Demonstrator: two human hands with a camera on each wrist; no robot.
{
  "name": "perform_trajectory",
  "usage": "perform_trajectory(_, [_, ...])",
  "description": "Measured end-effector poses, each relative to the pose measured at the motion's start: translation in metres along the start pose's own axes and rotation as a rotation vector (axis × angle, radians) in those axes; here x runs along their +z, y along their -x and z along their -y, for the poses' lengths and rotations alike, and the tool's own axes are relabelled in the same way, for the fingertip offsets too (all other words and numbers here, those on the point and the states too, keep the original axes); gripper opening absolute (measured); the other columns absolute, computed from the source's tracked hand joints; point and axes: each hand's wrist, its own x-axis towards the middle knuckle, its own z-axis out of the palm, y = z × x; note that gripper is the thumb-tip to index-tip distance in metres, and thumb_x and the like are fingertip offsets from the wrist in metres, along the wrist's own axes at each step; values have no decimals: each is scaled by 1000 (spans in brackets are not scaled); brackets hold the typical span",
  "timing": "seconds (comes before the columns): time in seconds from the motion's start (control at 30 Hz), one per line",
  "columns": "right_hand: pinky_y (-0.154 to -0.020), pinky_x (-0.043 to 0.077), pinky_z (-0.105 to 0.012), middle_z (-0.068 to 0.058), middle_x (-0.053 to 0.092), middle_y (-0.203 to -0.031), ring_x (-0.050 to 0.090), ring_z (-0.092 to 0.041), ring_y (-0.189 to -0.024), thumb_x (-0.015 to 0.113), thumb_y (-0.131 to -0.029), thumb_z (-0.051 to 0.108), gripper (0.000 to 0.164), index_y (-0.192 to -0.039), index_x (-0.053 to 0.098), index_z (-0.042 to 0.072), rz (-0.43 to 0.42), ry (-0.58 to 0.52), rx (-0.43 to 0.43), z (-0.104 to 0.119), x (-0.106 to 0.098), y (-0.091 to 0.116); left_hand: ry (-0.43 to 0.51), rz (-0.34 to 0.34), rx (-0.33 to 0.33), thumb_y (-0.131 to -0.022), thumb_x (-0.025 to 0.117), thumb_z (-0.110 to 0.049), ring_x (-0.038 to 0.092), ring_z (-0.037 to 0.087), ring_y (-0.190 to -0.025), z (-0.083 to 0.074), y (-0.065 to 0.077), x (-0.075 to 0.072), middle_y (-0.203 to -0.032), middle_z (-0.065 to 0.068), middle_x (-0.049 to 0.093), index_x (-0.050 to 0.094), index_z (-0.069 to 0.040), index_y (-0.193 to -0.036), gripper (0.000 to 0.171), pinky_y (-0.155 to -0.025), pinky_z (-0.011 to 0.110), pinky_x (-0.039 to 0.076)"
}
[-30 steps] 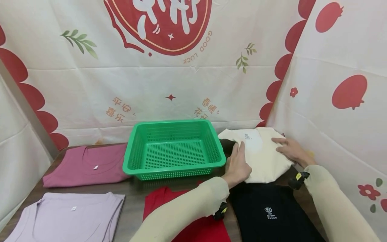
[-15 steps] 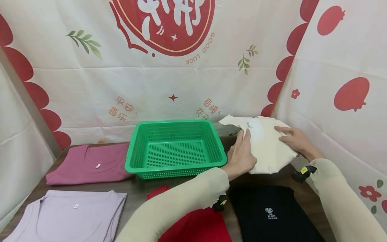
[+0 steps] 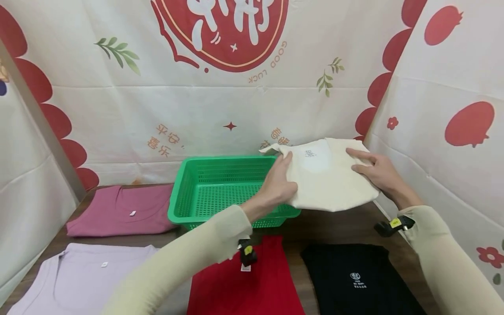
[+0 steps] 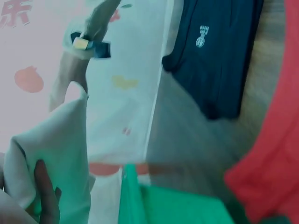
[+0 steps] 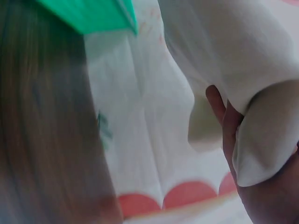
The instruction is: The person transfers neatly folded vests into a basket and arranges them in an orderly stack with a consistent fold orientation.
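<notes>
1. Now the cream garment (image 3: 328, 181) is up off the counter (image 3: 330, 227), held in the air right of centre in the frame; a second ago it lay flat there, beside the basket.
2. The left grip (image 3: 277, 181) pinches its left edge, and the far left corner flops loose past the fingers.
3. The right grip (image 3: 374, 171) grasps the right edge, with fingers over the upper face; the right wrist view shows cloth tucked around them.
4. The garment has also shifted leftward, so that it and the left grip now cover the right end of the green basket (image 3: 220, 167) at the centre of the frame. Whether any cloth hangs directly above the basket, I cannot tell.
5. For the work in hand, the lift looks finished and the carry under way; setting down is not yet done.
6. Elsewhere, the black garment (image 3: 342, 262) lies lower right, the red one (image 3: 252, 291) lower centre, the lilac one (image 3: 86, 275) lower left, and the pink one (image 3: 130, 214) above that.
</notes>
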Motion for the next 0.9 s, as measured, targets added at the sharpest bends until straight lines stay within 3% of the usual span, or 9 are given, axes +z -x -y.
perform_trajectory(0.13, [-86,34,-16,-11,40,-151,37,-23,-133,65,-91,30,56,-143,47,20,-8,-24,-36,28,15,-6,108,18,16,-63,53,17,39,19,-132,8,3,-35,-160,-10,17,21,-26,-154,105,-89,31,50])
perform_trajectory(0.23, [-96,32,-29,-9,39,-152,33,-26,-137,65,-91,29,57,-144,46,21,20,-76,-46,45,28,-7,158,42,25,-66,53,16,47,20,-114,17,6,-60,-155,-13,26,22,-28,-153,103,-77,30,52])
perform_trajectory(0.33, [-105,26,-46,-6,36,-154,27,-27,-141,65,-91,29,58,-145,44,24,56,-140,-46,59,42,-6,175,55,39,-69,55,13,47,20,-110,29,10,-83,-154,-16,25,24,-30,-153,99,-75,30,51])
perform_trajectory(0.43, [-110,22,-54,-5,35,-155,26,-27,-143,66,-90,28,60,-146,43,25,68,-157,-81,71,53,-5,170,57,50,-71,58,9,45,21,-117,41,15,-102,-159,-15,16,25,-33,-152,97,-80,31,51])
perform_trajectory(0.53, [-110,25,-49,-3,35,-155,27,-25,-142,67,-90,25,63,-147,41,25,81,-184,-119,82,61,-2,144,53,66,-75,60,5,38,21,-129,52,22,-119,-161,-11,9,25,-34,-151,92,-92,34,46])
perform_trajectory(0.7, [-103,31,-26,-2,34,-155,29,-22,-140,67,-89,19,65,-147,40,24,110,-258,-176,96,77,-2,93,8,74,-78,62,1,23,14,-143,68,33,-143,-162,-8,11,28,-34,-150,87,-108,39,33])
perform_trajectory(0.9, [-93,37,-13,-9,32,-156,33,-27,-135,68,-87,11,69,-149,37,18,136,-333,-268,104,98,-2,57,-41,102,-79,64,3,14,9,-147,81,45,-164,-160,-9,17,31,-32,-149,85,-115,40,27])
